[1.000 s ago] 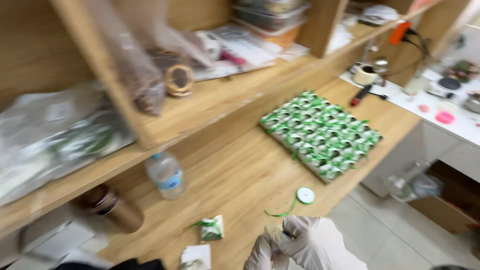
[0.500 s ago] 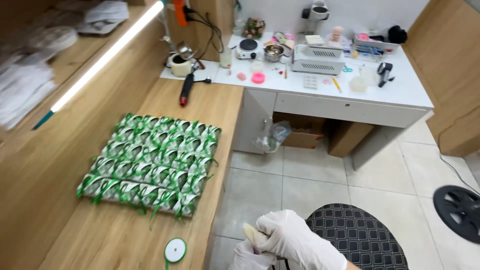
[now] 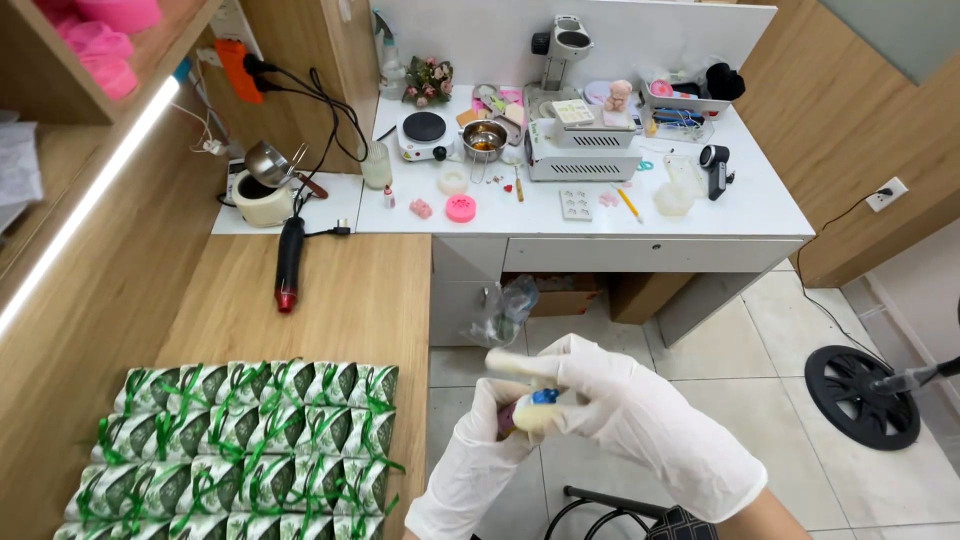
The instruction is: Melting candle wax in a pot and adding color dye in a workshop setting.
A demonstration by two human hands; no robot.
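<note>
Right hand (image 3: 625,405), white glove, held out over the floor in front of the body, fingers curled shut around a small object (image 3: 527,412); index finger stretched out leftward along the top. Left hand (image 3: 490,455), also gloved, comes up from below and cups the same object from the underside, fingers closed on it. The object sits between the two hands, mostly hidden: a bit of blue and a purple-dark patch show, rest pale; what it is cannot be told. Its long axis cannot be told either. Both hands touch it; right hand covers it from above and right, left hand from below and left. Right forearm enters from lower right, wrist bent left; left forearm rises from the bottom edge, near vertical.

Left of the hands, the wooden surface (image 3: 370,290) carries a tight block of green-and-white wrapped packets (image 3: 250,440) tied with green ribbon, rows touching each other, near the hands but apart from them. Further up that surface lies a black tool with a red tip (image 3: 289,263), long axis running away from the viewer. Beyond it a white surface (image 3: 760,205) with a small hot plate (image 3: 424,130), a metal pot (image 3: 484,138), a pink round piece (image 3: 460,208). Below the hands: tiled floor (image 3: 740,350), dark stool frame (image 3: 610,510).
</note>
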